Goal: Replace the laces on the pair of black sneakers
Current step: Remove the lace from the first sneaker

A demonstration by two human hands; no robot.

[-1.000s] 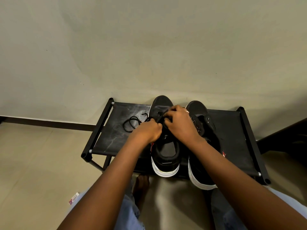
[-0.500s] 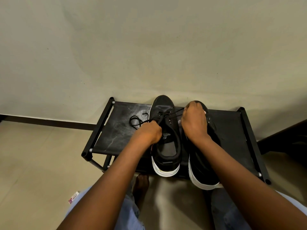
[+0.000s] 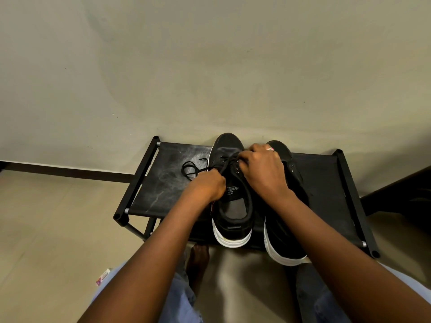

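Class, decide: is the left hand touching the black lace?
Touching. The head view shows the left hand gripping the black lace, which runs straight into its curled fingers.

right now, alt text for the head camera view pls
Both hands work a black lace on the left of two black sneakers on a black rack: left hand grips it, right hand pinches it near the eyelets.

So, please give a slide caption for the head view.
Both hands pull a black lace through the left sneaker on a black rack.
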